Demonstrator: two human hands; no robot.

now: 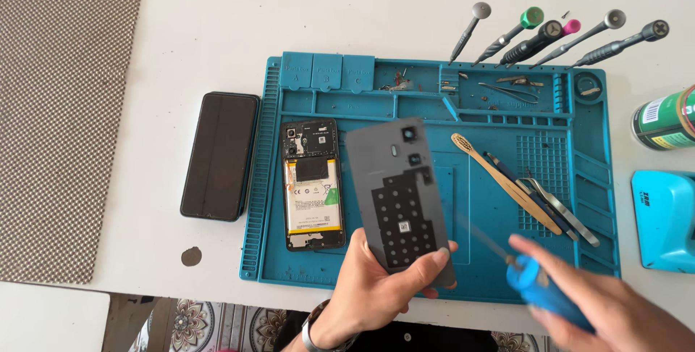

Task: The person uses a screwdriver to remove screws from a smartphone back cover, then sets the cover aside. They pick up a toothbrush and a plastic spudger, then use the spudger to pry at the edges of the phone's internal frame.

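A grey plastic phone back cover (399, 196) is pinched by the left hand (373, 290) at lower centre; a blue-handled screwdriver (539, 287) is gripped by the blurred right hand (615, 312). Small screws (397, 80) are held in the blue silicone mat's (499, 279) upper trays, on a white table (217, 26).

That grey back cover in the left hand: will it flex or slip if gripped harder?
The back cover looks thin and sheet-like, so it probably bends easily. The left hand pinches only its lower end, so it may pivot. Its smooth surface could be slippery.

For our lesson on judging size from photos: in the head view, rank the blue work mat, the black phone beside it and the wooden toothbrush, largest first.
1. blue work mat
2. black phone
3. wooden toothbrush
All lie flat on the same table, so nearness hardly skews this.
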